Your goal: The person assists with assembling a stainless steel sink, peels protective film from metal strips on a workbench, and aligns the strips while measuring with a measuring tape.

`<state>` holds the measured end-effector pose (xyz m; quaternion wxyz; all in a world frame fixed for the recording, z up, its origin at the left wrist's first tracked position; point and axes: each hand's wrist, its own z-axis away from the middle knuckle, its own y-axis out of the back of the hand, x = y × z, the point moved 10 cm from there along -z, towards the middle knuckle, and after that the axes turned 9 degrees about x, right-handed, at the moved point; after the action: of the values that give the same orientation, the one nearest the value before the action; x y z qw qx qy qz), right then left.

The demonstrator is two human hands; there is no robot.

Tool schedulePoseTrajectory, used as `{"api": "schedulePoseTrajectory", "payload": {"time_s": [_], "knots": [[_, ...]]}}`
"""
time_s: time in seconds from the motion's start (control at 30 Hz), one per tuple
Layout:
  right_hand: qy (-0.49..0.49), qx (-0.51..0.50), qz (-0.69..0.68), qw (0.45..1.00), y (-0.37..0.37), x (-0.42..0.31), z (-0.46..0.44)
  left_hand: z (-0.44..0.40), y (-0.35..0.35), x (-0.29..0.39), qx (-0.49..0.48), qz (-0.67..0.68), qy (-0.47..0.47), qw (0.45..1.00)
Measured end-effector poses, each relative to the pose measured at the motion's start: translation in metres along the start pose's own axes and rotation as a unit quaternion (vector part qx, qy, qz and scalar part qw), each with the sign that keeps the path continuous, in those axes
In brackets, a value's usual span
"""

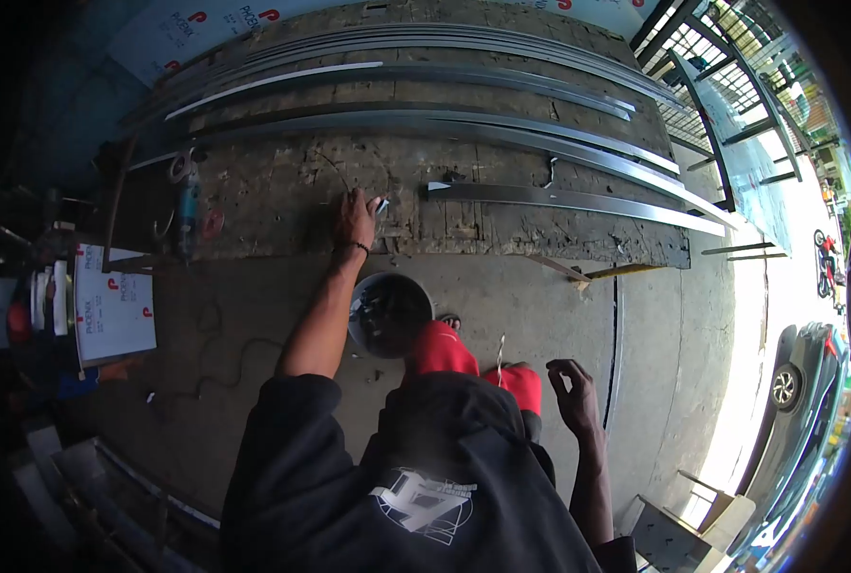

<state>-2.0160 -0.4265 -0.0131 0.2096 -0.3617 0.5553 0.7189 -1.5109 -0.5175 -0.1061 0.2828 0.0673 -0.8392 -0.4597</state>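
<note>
My left hand [355, 222] rests on the near part of the worn wooden table [282, 215], its fingers closed around a small whitish piece [381, 204]. What that piece is cannot be made out. To its right lies a metal bar [578, 199], its left end close to my fingers. My right hand [575, 393] hangs beside my right leg, apart from the table. Its thumb and forefinger are bent with a gap between them, and nothing shows in it. A round bucket [433, 304] with dark contents stands on the floor just below my left forearm.
Several long metal profiles [540, 143] lie across the table. At its left end are a teal power tool [189, 212] and a roll of tape [179, 168]. A white box [112, 304] stands left, with a dark cable [217, 380] on the floor. A car [793, 411] is parked at right.
</note>
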Motion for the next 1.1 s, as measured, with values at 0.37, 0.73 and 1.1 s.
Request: {"api": "schedulePoseTrajectory", "payload": {"time_s": [0.37,0.73,1.1], "knots": [[0.220,-0.154,-0.013,0.963,-0.062,-0.080,-0.269,-0.004,-0.011,-0.008,-0.055,-0.032,0.062,0.996],[0.440,-0.158,0.029,0.884,-0.150,-0.089,-0.350,0.016,0.054,0.056,0.125,-0.168,0.357,0.911],[0.420,-0.189,0.079,0.884,-0.161,-0.074,-0.355,-0.032,-0.022,0.119,-0.062,0.114,0.251,0.959]]}}
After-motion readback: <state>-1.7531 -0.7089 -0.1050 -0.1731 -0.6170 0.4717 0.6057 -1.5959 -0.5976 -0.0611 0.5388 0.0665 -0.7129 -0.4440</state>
